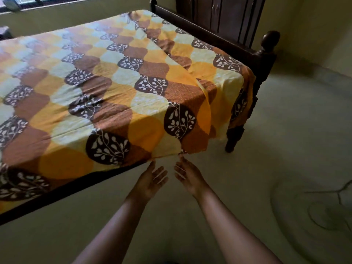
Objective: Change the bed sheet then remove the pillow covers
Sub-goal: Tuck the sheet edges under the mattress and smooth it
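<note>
Both arms reach forward and down, and the hands sit side by side, near each other but apart, palms turned partly toward one another. The left hand (152,181) is loose and spread, fingers nearly straight, holding nothing; its foremost fingertip reaches the hem of the sheet (118,88) directly above it. The right hand (187,177) is likewise unclenched, fingers extended upward, and its longest fingertip meets the hem where the cloth bunches into a small fold; whether it has hold of that fold is too small to tell. The sheet, patterned in yellow, orange and brown scallops with white leaf sprigs, lies spread over the bed (202,30) beyond and to the left of both hands, fairly flat with a few creases. Up and to the right of the right hand, the sheet's corner drapes down in a loose flap beside the dark turned post (266,52). Farther behind that post stands a dark wardrobe (219,14). Pale floor (285,130) lies under the hands and stretches off to the right of the right hand. A window (22,2) shows far beyond the left hand, past the bed's far edge.
</note>
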`<state>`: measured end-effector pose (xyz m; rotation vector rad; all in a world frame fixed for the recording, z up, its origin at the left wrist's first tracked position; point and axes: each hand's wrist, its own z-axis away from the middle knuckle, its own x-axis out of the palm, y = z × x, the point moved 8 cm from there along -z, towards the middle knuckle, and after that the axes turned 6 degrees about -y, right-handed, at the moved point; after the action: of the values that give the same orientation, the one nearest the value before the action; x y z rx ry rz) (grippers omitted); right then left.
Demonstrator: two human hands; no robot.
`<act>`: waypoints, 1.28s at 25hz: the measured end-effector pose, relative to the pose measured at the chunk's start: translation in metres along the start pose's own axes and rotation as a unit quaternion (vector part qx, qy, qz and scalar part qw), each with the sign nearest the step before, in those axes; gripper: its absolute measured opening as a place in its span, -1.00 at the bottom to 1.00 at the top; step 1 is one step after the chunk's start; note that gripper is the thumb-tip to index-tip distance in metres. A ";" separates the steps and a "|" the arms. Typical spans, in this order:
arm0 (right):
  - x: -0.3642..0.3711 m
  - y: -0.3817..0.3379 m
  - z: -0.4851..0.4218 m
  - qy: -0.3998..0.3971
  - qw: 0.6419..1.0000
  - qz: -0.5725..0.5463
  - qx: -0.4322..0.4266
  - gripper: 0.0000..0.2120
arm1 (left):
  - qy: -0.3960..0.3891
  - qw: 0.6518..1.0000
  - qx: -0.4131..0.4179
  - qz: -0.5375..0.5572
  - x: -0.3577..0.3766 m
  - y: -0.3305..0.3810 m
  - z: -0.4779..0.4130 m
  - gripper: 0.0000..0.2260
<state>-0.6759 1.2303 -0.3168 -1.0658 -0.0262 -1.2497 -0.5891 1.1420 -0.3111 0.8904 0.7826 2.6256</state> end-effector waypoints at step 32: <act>0.032 -0.022 -0.040 -0.002 0.956 -0.275 -0.105 -0.81 | -0.161 0.953 0.052 0.251 0.030 0.038 -0.003 -0.51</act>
<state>-0.7009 1.1821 -0.3077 -1.2951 -0.2088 -1.7808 -0.6171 1.1214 -0.2769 1.6905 0.6804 2.7430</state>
